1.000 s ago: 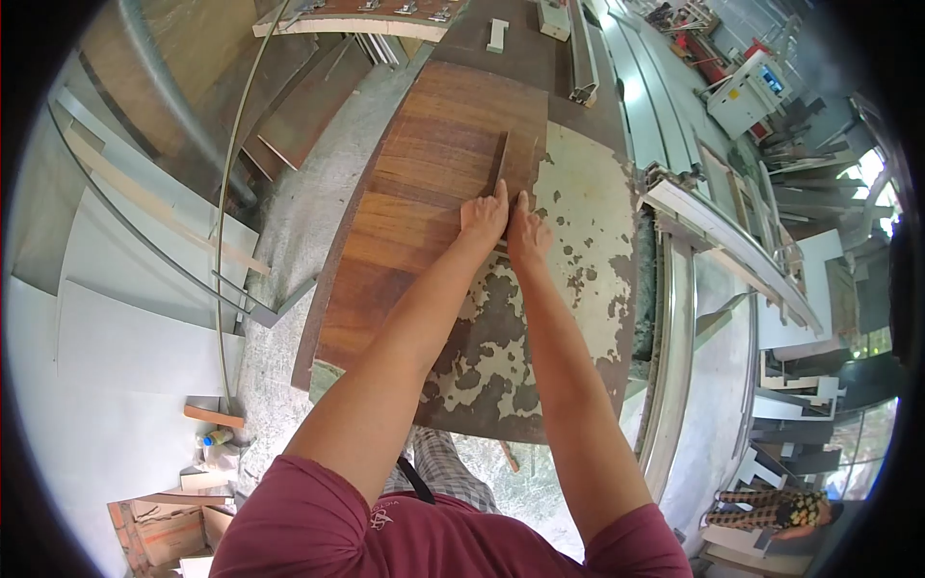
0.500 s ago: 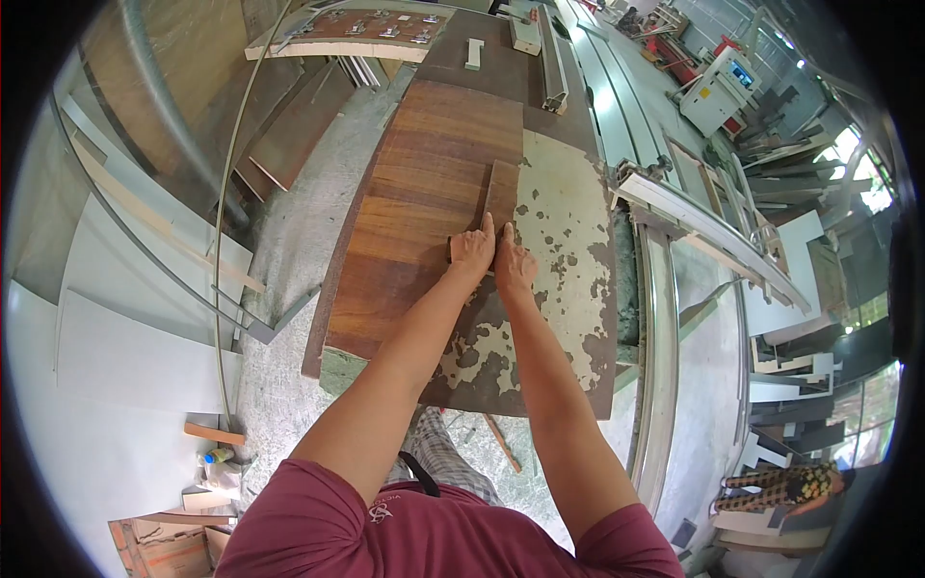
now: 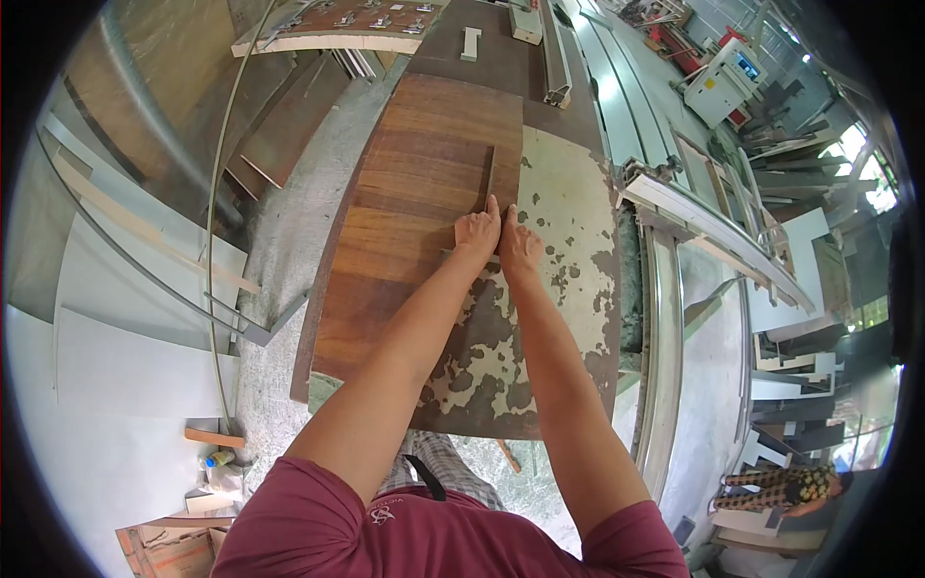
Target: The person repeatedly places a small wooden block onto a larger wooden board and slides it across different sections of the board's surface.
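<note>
The strip (image 3: 491,171) is narrow, straight and brown, with a dark side face toward the left; its top face nearly matches the panel (image 3: 414,183) beneath it. It lies lengthwise on the panel, close to the panel's right edge, its far end showing beyond the fingertips and its near part hidden by the hands. The panel is reddish brown, with bands of grain running across.

Left of the strip the panel is bare as far as its left edge, with concrete floor (image 3: 275,212) beyond. Past the panel's far edge, dark bench top (image 3: 448,63) continues to a small pale block (image 3: 470,44), well apart from the strip. On the right lies a patchy cream surface (image 3: 564,197), and farther right a metal rail (image 3: 660,332).

The left hand (image 3: 477,234) has its index finger straight along the strip and the other fingers curled. The right hand (image 3: 521,243) sits just beside it, index finger forward too. Both are at the strip; whether they grip it or only press, I cannot tell.
</note>
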Demonstrator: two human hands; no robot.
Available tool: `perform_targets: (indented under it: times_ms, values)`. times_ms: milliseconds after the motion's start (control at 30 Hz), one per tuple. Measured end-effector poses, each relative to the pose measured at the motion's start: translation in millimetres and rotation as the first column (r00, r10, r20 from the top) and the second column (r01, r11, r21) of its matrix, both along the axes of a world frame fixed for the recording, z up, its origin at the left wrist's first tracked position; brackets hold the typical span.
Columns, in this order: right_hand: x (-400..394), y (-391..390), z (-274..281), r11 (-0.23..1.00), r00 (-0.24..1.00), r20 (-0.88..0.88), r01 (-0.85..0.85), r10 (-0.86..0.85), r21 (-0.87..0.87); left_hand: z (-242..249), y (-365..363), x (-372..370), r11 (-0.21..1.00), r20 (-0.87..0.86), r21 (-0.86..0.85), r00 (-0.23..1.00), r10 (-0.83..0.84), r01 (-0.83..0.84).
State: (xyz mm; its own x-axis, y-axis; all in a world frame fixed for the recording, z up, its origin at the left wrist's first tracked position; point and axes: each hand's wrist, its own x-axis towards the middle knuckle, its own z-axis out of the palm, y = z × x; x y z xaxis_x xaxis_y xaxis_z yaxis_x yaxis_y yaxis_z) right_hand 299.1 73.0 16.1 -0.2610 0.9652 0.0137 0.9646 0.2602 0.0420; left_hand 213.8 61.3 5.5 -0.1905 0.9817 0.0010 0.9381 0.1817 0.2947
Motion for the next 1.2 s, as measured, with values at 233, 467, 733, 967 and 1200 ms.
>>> perform_targets:
  times_ms: [233,467,733,967,1200]
  values:
    - [-14,78,-3,1.000,0.998,-0.055,-0.005,0.006,0.022,-6,77,-15,0.998,0.020,0.067,1.000,0.018,-0.019]
    - [-33,176,-20,0.987,0.993,-0.098,-0.044,0.059,0.152,-24,177,-40,0.978,0.061,0.203,0.997,0.041,-0.052]
    - [-54,241,-21,0.995,0.989,-0.145,-0.028,0.042,0.098,-20,237,-60,0.982,0.074,0.178,0.996,0.059,-0.071]
    - [-52,229,-15,0.996,0.974,-0.226,0.017,0.004,0.090,-30,236,-60,0.959,0.021,0.273,0.997,0.072,-0.075]
    - [-46,170,-11,0.997,0.990,-0.141,-0.001,0.013,0.081,-2,169,-51,0.992,-0.011,0.123,1.000,0.024,-0.023]
